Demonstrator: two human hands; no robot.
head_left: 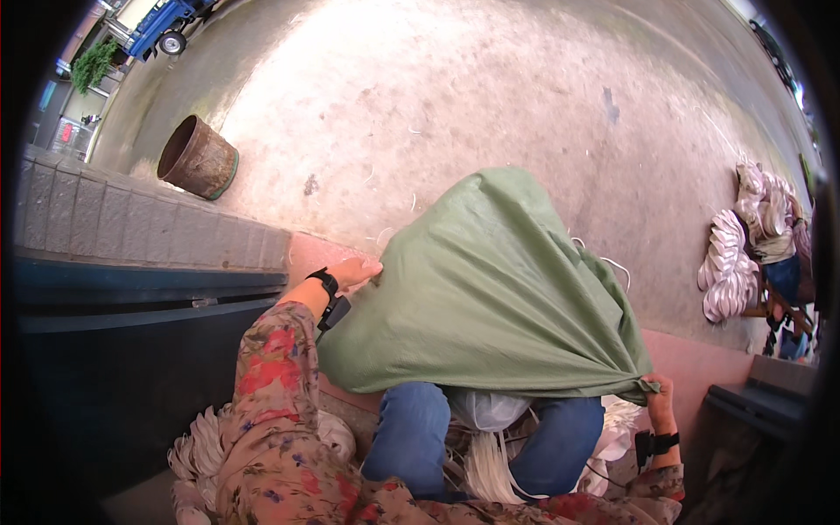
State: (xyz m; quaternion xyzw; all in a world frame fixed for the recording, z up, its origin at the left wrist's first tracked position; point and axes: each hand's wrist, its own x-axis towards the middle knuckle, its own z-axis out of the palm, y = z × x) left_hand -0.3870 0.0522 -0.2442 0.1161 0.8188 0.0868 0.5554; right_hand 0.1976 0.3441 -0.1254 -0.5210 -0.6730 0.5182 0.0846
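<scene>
A large green cloth (472, 297), possibly a woven sack, is spread out in front of my knees and drapes over their tops. My left hand (354, 271) grips its left edge, the fingertips partly hidden by the fabric. At the lower right, my right hand (661, 398) is closed round a bunched corner, with taut folds running from it. Below the cloth, between my knees, a clear plastic bag (490, 409) shows in part. White strips (490, 464) hang in a bundle under that bag. Whatever lies beneath the cloth is hidden.
A rusty bucket (199, 159) stands on the concrete at the far left, past a low tiled wall (131, 210). Coiled pale bundles (728, 267) are heaped at the right beside a person (781, 262). More white coils (197, 455) lie by my left side. A blue truck (157, 31) is far off.
</scene>
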